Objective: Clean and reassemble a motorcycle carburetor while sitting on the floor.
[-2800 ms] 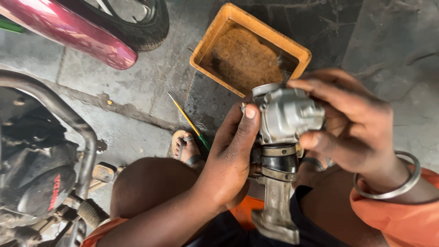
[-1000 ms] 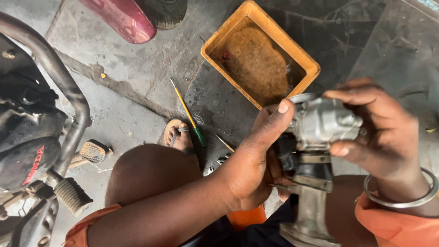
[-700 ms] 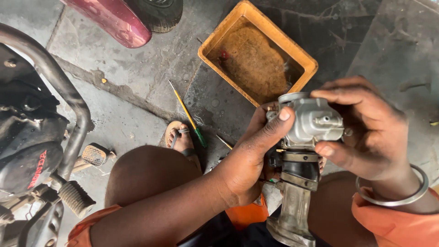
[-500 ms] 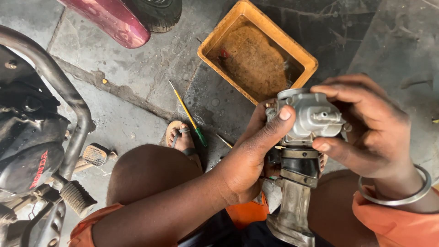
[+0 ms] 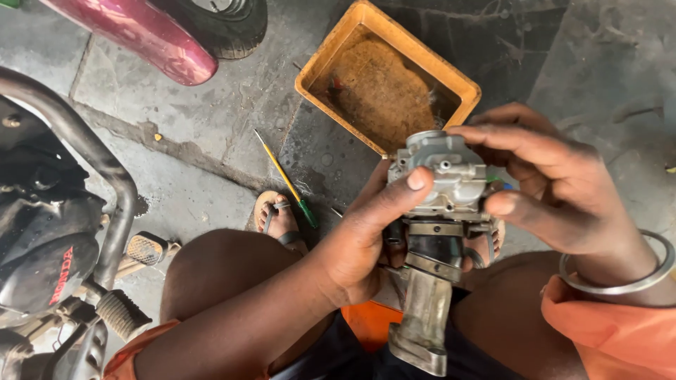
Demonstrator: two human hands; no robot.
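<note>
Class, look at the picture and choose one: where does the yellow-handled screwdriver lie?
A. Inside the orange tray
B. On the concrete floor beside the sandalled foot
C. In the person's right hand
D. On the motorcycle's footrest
B: the screwdriver lies flat on the concrete floor, its green end next to the sandalled foot, outside the orange tray; both hands hold the grey metal carburettor instead.

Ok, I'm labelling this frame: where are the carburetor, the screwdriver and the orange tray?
carburetor (image 5: pixel 443 176), head view, grey metal body.
screwdriver (image 5: pixel 282 172), head view, yellow shaft.
orange tray (image 5: pixel 313 70), head view, left rim.
</note>
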